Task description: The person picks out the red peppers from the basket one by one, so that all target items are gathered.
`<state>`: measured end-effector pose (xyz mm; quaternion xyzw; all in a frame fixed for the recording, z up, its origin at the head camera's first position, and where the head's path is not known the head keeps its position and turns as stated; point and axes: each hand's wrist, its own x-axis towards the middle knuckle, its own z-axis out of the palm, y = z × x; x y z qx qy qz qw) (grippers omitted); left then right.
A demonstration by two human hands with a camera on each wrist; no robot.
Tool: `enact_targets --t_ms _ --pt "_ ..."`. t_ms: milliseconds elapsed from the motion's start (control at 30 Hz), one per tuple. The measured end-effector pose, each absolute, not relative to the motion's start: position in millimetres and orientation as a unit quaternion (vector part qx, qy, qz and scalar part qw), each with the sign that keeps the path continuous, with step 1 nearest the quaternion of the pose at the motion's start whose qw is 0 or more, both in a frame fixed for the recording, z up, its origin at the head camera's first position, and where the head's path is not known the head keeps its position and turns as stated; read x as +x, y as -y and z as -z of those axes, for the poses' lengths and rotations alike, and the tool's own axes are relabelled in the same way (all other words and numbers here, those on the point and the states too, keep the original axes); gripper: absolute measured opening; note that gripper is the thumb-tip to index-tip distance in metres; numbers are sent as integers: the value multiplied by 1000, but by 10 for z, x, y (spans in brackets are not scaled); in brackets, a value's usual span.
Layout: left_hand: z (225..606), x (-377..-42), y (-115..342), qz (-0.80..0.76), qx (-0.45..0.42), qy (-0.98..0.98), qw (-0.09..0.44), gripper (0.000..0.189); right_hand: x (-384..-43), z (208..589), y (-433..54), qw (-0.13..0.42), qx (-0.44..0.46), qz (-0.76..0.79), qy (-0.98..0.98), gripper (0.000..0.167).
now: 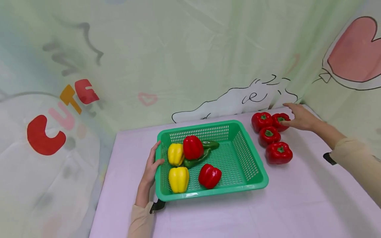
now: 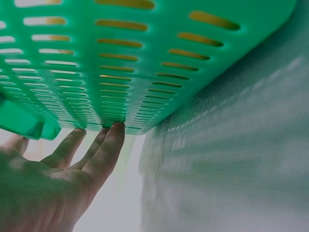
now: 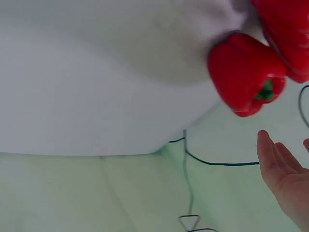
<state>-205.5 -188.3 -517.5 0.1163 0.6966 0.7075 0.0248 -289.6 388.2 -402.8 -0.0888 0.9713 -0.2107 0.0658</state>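
the left hand (image 1: 150, 170) holds the left side of the green basket (image 1: 211, 193), with its thumb over the rim and its fingers on the outside wall. the basket is on the pale table (image 1: 208, 219). the right hand (image 1: 302, 118) is spread, with its thumb well away from its fingers, and holds nothing. it is right by the back right red pepper (image 1: 279, 122), but i cannot tell if it touches it. that pepper is close to three other red peppers (image 1: 269, 136), all on the table to the right of the basket. in the basket are two yellow peppers (image 1: 179, 179) on the left, two red ones (image 1: 209, 176), and long green peppers (image 1: 197, 159). one red one leans by the green ones, and the other is near the front.
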Motion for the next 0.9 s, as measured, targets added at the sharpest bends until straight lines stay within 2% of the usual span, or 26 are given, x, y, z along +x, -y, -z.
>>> enact_targets --t_ms 267,600,900 --pt "5189 -2031 1905 -708 103 -698 27 70 -2668 3809 -3359 49 -135 250 -958 80" --pt "5193 -2023 1947 -712 110 -693 23 71 -2430 3872 -2666 64 -207 362 -906 62" --pt "5162 -2036 1879 -713 116 -691 26 71 -2149 3963 -2104 84 -187 388 -899 45"
